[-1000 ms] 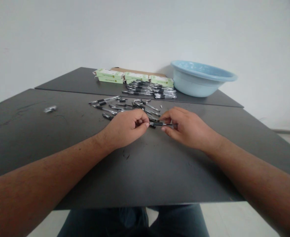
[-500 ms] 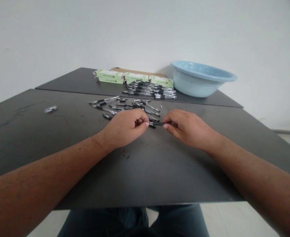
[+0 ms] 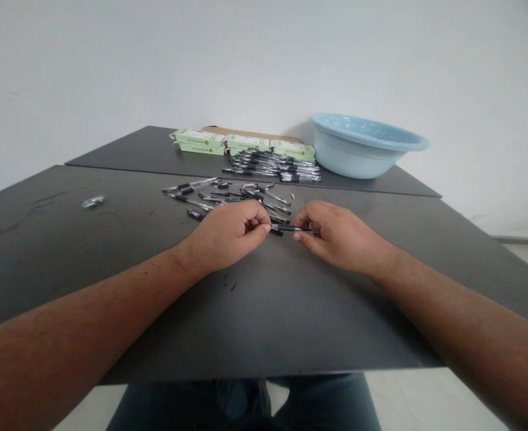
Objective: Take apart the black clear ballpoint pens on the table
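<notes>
My left hand (image 3: 234, 230) pinches a pen (image 3: 287, 227) between thumb and forefinger, and the pen points to the right, nearly level above the table. Its black grip and thin dark tip reach toward my right hand (image 3: 336, 235). There the thumb and fingers stand apart around the tip, with a gap on either side of it. Loose pens and pen parts (image 3: 192, 202) lie scattered just beyond my left hand, which hides some of them.
On the dark table (image 3: 264, 317), a pile of pens (image 3: 264, 163) lies at the back before several green and white boxes (image 3: 200, 143). A light blue basin (image 3: 358, 152) stands right of them. A small clear plastic item (image 3: 93, 202) lies at left.
My right thumb and fingers have parted from the pen's end, so more of its thin dark tip shows. My left hand keeps its pinch in nearly the same place.
</notes>
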A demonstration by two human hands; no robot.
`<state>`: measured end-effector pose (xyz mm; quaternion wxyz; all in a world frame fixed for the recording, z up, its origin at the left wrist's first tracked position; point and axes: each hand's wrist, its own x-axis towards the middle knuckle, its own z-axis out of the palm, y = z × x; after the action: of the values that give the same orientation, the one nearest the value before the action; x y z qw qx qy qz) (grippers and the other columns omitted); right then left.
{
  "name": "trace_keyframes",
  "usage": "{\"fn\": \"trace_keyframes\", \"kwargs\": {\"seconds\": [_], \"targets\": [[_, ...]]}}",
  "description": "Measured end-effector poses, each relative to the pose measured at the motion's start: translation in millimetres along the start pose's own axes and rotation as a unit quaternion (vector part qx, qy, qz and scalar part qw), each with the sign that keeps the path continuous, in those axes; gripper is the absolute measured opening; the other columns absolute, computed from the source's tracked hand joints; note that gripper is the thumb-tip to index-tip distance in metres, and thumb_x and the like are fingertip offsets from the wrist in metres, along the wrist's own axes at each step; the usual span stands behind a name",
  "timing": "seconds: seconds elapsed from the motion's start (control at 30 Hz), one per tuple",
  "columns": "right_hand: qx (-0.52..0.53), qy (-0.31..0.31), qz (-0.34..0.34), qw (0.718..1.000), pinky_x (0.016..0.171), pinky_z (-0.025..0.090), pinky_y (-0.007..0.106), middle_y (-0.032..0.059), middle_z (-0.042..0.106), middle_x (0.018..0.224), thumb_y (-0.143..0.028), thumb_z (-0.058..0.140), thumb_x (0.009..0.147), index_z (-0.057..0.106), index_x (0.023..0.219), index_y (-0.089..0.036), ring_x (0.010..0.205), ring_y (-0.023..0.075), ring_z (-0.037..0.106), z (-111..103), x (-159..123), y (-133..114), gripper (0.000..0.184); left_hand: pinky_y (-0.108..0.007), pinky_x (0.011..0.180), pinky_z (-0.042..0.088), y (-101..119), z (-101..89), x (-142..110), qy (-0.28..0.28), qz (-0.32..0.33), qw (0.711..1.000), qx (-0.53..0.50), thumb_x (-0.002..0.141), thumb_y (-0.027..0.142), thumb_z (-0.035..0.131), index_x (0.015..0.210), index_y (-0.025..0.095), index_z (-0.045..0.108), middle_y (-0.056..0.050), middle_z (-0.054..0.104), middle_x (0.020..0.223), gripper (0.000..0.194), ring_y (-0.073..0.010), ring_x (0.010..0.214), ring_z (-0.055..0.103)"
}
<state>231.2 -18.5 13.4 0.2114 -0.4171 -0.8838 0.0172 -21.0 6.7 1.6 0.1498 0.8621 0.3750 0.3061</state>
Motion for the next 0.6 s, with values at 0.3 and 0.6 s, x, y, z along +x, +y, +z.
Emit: {"fn": "trace_keyframes", "kwargs": {"seconds": [0.3, 0.6], "targets": [[0.0, -0.016, -0.01, 1.0, 0.079, 0.047, 0.03, 0.0071, 0.071, 0.094, -0.026, 0.062, 0.096, 0.066, 0.103, -0.018, 0.088, 0.0211, 0.065, 0.1, -0.1, 0.5, 0.012, -0.025, 0.067, 0.046, -1.2, 0.6, 0.2, 0.001, 0.008, 1.0, -0.001, 0.09, 0.027, 0.061, 0.088, 0.019, 0.069, 0.002, 0.071, 0.077, 0.011, -0.0136, 0.068, 0.063], [0.006, -0.021, 0.001, 1.0, 0.076, 0.046, 0.03, 0.0068, 0.071, 0.093, -0.026, 0.06, 0.096, 0.066, 0.102, -0.019, 0.085, 0.0205, 0.065, 0.4, 0.3, -1.3, 0.011, -0.025, 0.066, 0.045, -1.2, 0.4, 0.4, -0.006, 0.009, 1.0, 0.004, 0.09, 0.027, 0.06, 0.088, 0.02, 0.069, 0.002, 0.071, 0.076, 0.011, -0.0142, 0.068, 0.063]]}}
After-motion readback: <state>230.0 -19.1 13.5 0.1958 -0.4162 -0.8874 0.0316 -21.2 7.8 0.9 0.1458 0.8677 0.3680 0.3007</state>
